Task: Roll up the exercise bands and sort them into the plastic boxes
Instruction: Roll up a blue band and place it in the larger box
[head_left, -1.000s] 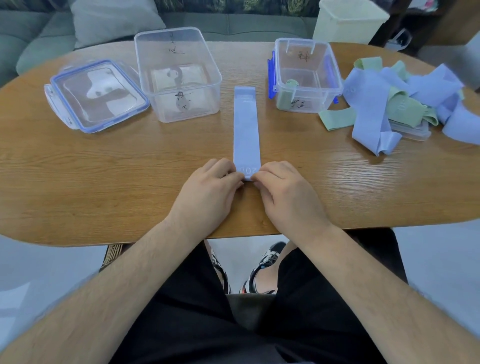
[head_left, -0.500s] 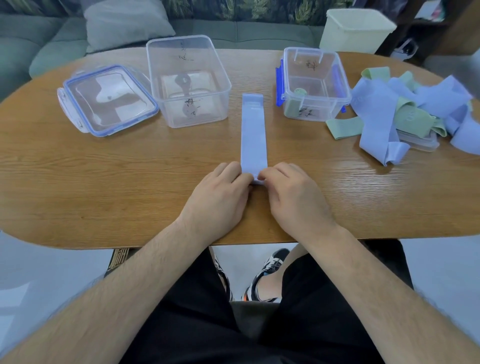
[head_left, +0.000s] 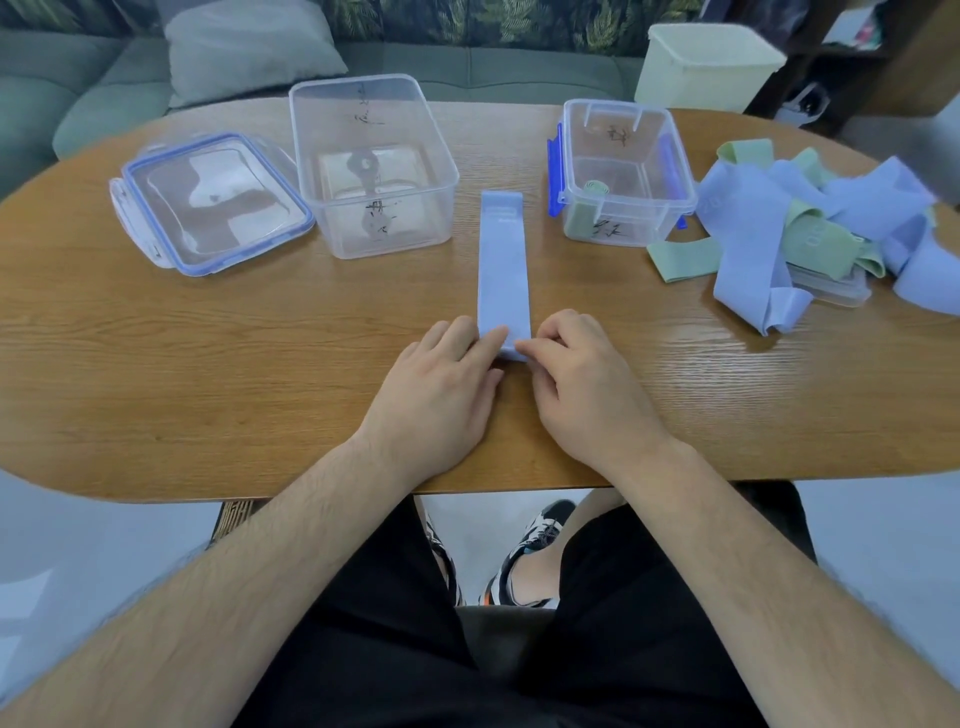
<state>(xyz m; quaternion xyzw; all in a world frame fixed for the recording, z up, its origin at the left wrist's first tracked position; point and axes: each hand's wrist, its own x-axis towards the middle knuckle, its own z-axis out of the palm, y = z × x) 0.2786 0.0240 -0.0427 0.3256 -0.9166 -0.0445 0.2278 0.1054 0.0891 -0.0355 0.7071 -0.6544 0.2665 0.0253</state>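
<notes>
— What did the hands hold?

— We saw the left hand (head_left: 441, 384) and right hand (head_left: 582, 384) side by side, fingertips curled, pinching the near end of a flat, matte blue band (head_left: 503, 260), that end turned up in a small fold.

— Where did it lie?

— Straight away from us on the oval wood-grain table (head_left: 208, 374), between two clear plastic boxes. The left box (head_left: 374, 166) was larger. The right box (head_left: 623, 171), with blue clasps, held a rolled green band (head_left: 596, 188). A soft heap (head_left: 810, 223) of blue and green bands lay far right, a blue-rimmed lid (head_left: 213, 200) far left.
</notes>
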